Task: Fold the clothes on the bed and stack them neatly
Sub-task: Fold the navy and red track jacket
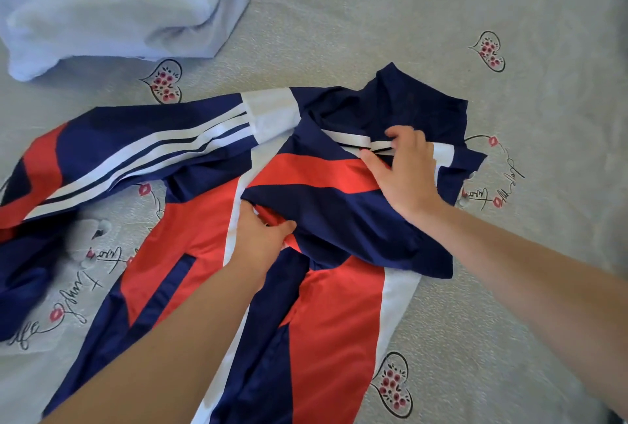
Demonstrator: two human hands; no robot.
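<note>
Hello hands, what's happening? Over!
Left hand pinches jacket fold. Right hand lies flat on striped sleeve. Jacket half folded. White cloth lies apart.

- Illumination: bright, soft and even, bluish in cast; source direction not determinable.
- Shadows: faint and diffuse beneath the left hand (pixel 261 236) and under raised folds of the jacket (pixel 326 219).
- Glare: mild sheen on red panels.
- Blur: the jacket's sleeve end near the bed's (pixel 509 287) left edge smeared.
- Distortion: wide-angle curvature at frame margins; bedsheet print bends there.

Jacket (pixel 326 304) centre on bed (pixel 509 50); sleeve (pixel 136 152) out left; crumpled garment (pixel 119 5) behind-left.
</note>
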